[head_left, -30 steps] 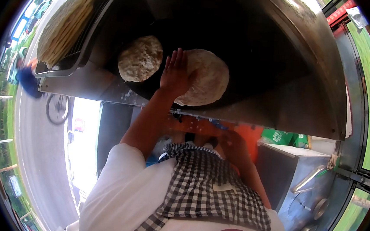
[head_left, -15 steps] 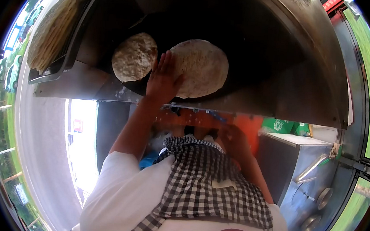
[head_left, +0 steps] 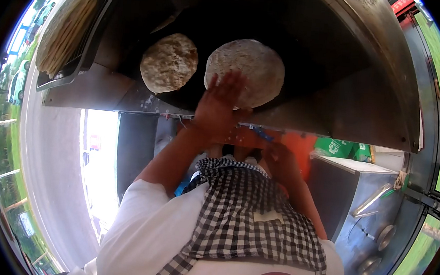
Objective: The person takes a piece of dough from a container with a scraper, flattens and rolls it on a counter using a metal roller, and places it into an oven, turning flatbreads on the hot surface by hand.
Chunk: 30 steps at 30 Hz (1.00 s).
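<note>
My left hand reaches over the front edge of a dark round griddle. Its fingers lie stretched out over the lower left part of a pale, floury flatbread. To the left of it lies a smaller, browner flatbread on the same griddle. My right hand is low in front of the counter edge, its fingers curled and their tips close to a slim blue piece under that edge. What the right hand holds, if anything, I cannot tell.
A stack of flatbreads stands in a wire-racked tray at the far left. The metal counter edge runs across in front of me. At right are a steel cabinet and green packages. A checked apron covers my front.
My left hand has moved right, from between the two flatbreads onto the paler one. Both breads appear slightly farther right and up in view. My right hand stays low by the counter edge.
</note>
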Tool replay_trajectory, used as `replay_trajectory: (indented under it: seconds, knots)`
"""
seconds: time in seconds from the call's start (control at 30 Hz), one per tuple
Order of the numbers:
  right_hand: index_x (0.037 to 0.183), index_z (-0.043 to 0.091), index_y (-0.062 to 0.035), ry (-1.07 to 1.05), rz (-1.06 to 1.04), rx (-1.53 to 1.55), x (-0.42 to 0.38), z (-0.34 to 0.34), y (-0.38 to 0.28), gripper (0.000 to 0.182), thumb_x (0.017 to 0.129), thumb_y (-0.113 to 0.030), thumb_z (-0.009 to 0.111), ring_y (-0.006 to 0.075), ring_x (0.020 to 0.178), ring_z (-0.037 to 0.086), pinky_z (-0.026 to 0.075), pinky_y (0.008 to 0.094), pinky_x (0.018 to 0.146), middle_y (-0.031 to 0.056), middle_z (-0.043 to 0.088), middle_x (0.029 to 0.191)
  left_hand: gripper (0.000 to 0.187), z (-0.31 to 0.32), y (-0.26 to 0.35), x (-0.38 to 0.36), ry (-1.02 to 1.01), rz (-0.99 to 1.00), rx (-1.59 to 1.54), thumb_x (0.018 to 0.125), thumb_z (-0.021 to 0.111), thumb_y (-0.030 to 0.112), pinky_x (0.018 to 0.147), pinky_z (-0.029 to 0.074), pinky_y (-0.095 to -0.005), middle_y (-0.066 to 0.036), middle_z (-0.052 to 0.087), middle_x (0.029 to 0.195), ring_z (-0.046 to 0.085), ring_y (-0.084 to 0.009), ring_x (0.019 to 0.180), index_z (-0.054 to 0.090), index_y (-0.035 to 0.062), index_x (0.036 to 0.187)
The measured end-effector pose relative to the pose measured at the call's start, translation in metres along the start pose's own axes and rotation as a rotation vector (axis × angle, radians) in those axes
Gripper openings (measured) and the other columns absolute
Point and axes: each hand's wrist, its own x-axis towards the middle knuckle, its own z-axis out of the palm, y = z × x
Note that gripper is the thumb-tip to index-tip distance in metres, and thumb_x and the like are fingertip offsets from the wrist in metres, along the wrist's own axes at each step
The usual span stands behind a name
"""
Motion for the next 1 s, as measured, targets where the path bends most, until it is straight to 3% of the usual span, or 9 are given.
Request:
replay_trajectory:
  seconds: [0.1,0.2,0.5,0.6,0.7,0.8,1.0]
  knots:
    - [0.121,0.072,-0.0006,-0.021,0.032,0.000,0.004,0.004,-0.004,0.032,0.097,-0.022,0.073,0.0370,0.096,0.076,0.061,0.0432,0.081,0.0221,0.075,0.111,0.087,-0.004,-0.040,0.005,-0.033,-0.171,0.144,0.103,0.054,0.059,0.132,0.015,-0.0559,-0.021,0.037,0.169,0.029,-0.0344,0.160,0.034,-0.0012,0.162]
    - [0.121,0.072,-0.0007,-0.033,0.046,-0.001,0.005,0.008,-0.005,0.033,0.097,-0.023,0.072,0.0372,0.097,0.075,0.061,0.0433,0.082,0.0220,0.075,0.110,0.089,-0.001,-0.069,0.007,-0.150,-0.204,0.294,0.104,0.053,0.060,0.131,0.014,-0.0580,-0.024,0.036,0.168,0.029,-0.0353,0.159,0.032,-0.0035,0.162]
    - [0.119,0.072,-0.0017,-0.024,0.080,-0.011,0.010,0.024,-0.012,0.031,0.098,-0.024,0.071,0.0386,0.097,0.074,0.060,0.0448,0.082,0.0213,0.074,0.111,0.091,-0.006,-0.078,0.013,-0.182,-0.245,0.276,0.103,0.054,0.064,0.129,0.009,-0.0673,-0.018,0.033,0.171,0.027,-0.0361,0.160,0.029,0.0033,0.166]
    - [0.119,0.072,-0.0018,-0.024,0.092,-0.010,0.011,0.025,-0.017,0.031,0.097,-0.024,0.071,0.0387,0.097,0.074,0.059,0.0454,0.082,0.0214,0.074,0.111,0.089,-0.008,-0.081,0.013,-0.034,-0.167,0.256,0.102,0.056,0.063,0.129,0.010,-0.0674,-0.016,0.035,0.170,0.028,-0.0354,0.160,0.030,0.0067,0.166]
    - [0.118,0.072,-0.0021,-0.002,0.100,0.003,0.011,0.032,-0.018,0.030,0.097,-0.024,0.071,0.0391,0.097,0.073,0.059,0.0457,0.083,0.0214,0.073,0.110,0.086,-0.009,-0.073,0.008,-0.013,-0.004,0.178,0.101,0.059,0.060,0.128,0.012,-0.0679,-0.014,0.038,0.169,0.029,-0.0345,0.160,0.032,0.0100,0.166]
    - [0.118,0.072,-0.0032,0.001,0.108,0.006,0.013,0.038,-0.016,0.030,0.097,-0.024,0.071,0.0399,0.097,0.073,0.058,0.0462,0.083,0.0214,0.073,0.111,0.084,0.002,-0.047,-0.006,-0.118,0.129,0.151,0.100,0.061,0.058,0.128,0.013,-0.0677,-0.013,0.042,0.168,0.031,-0.0326,0.160,0.036,0.0110,0.165]
    - [0.115,0.072,-0.0049,0.005,0.114,-0.023,0.017,0.041,-0.027,0.029,0.096,-0.027,0.070,0.0414,0.100,0.072,0.058,0.0482,0.083,0.0215,0.073,0.113,0.082,0.029,-0.026,-0.002,-0.104,0.192,0.106,0.099,0.062,0.057,0.128,0.012,-0.0686,-0.010,0.041,0.168,0.031,-0.0322,0.159,0.039,0.0110,0.163]
